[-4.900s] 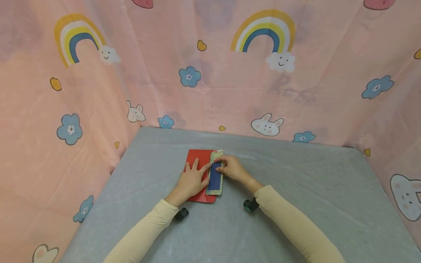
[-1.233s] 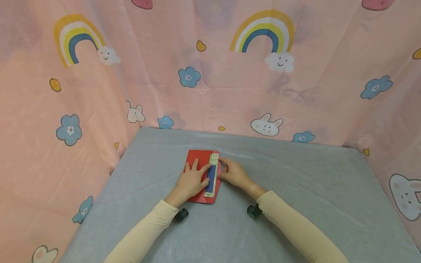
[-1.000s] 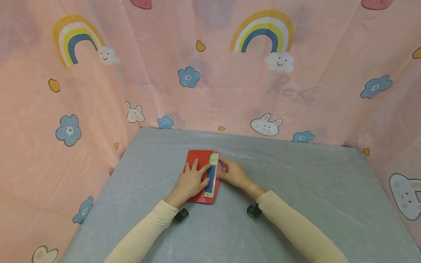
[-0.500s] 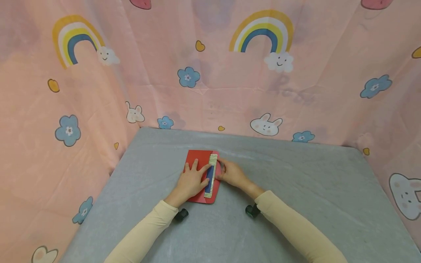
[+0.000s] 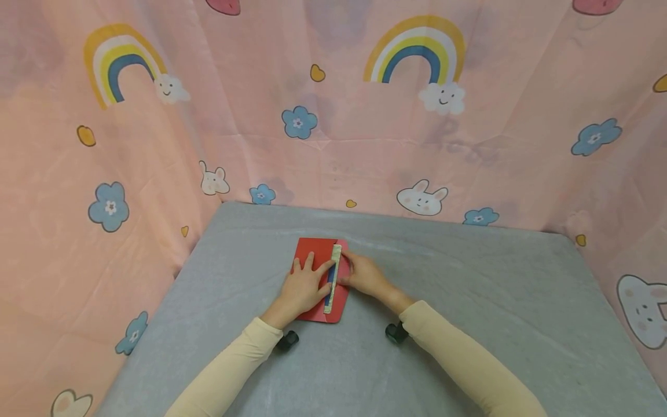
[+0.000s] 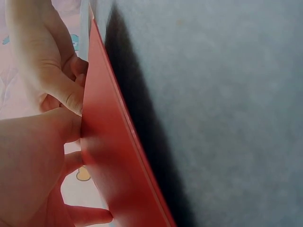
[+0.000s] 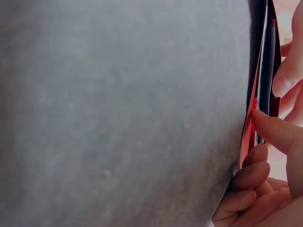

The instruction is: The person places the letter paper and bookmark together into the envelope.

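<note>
A red envelope (image 5: pixel 314 247) lies on the grey cloth in the head view, its pinkish flap (image 5: pixel 345 266) to the right. Most of a flat card (image 5: pixel 336 253), blue with a pale green-gold border, is hidden inside the envelope; a narrow strip shows along the mouth. My left hand (image 5: pixel 300 288) rests on the envelope with fingers spread, forefinger and thumb reaching the mouth. My right hand (image 5: pixel 366 275) has thumb and forefinger at the card's outer edge. In the right wrist view its thumb (image 7: pixel 274 127) touches beside the flap, the other fingers curled below.
Grey cloth (image 5: pixel 469 324) covers the table around the envelope. A pink curtain (image 5: pixel 354 156) printed with rainbows, flowers and rabbits rises behind and at the sides. Dark wrist cameras are worn under both forearms, one (image 5: pixel 288 340) on the left.
The card has slid left into the envelope, so its visible strip is much narrower. My right hand has moved left along with it; my left hand has stayed in place.
</note>
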{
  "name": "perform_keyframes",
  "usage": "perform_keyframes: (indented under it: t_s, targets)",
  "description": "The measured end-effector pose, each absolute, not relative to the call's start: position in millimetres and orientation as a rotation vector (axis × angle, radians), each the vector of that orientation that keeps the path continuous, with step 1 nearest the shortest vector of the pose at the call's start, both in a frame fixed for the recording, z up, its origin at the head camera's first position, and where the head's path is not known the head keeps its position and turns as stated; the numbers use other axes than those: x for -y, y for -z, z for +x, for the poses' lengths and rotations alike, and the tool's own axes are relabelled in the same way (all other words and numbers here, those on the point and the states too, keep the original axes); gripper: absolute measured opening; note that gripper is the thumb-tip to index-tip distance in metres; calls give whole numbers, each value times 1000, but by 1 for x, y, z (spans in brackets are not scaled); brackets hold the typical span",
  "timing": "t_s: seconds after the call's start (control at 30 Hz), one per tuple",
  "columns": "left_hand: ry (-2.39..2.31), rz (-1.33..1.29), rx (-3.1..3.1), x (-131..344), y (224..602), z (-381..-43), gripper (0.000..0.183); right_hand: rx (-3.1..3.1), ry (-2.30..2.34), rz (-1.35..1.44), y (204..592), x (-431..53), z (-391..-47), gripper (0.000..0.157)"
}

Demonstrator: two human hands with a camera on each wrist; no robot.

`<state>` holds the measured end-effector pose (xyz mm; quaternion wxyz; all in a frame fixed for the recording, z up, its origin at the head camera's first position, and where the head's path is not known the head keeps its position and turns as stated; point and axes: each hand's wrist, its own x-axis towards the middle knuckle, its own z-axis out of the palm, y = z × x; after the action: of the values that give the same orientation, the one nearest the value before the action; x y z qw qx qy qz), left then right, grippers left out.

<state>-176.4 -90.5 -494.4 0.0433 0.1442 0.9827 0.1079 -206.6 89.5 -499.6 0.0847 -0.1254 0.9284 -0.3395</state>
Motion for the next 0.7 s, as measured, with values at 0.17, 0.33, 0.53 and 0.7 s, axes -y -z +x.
perform_keyframes:
  t_s: [0.17, 0.33, 0.53, 0.7]
  targets:
    - [-322, 449, -3007, 90, 495, -177, 59, -2757, 1000, -360, 498, -87, -206, 75]
    - [-328, 452, -3014, 91, 494, -177, 59, -2762, 988, -368, 497, -85, -207, 75]
    - [-330, 457, -3016, 91, 495, -177, 59, -2775, 956, -379, 497, -83, -208, 75]
    - [-327, 468, -3028, 91, 496, -177, 58, -2784, 937, -380, 497, -81, -209, 76]
